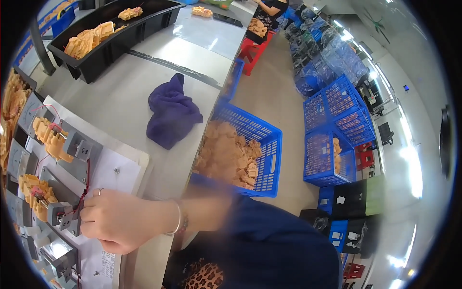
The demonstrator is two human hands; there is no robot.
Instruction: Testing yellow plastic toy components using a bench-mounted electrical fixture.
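Observation:
My right hand reaches in from the right, its back upward, with a ring and a bangle showing. Its fingers are curled closed beside a grey metal block on a fixture; whatever they hold is hidden under them. An orange-tan plastic part with a small pink-red piece sits in that fixture, just left of the hand. Farther up, a similar plastic part rests in a second fixture with a grey metal block. Thin red wires run alongside. My left hand is not in view.
A purple cloth lies on the worktable. Behind it stands a black bin of plastic parts. On the floor to the right, a blue basket holds several more; blue crates are stacked farther off. Another person sits near a red stool.

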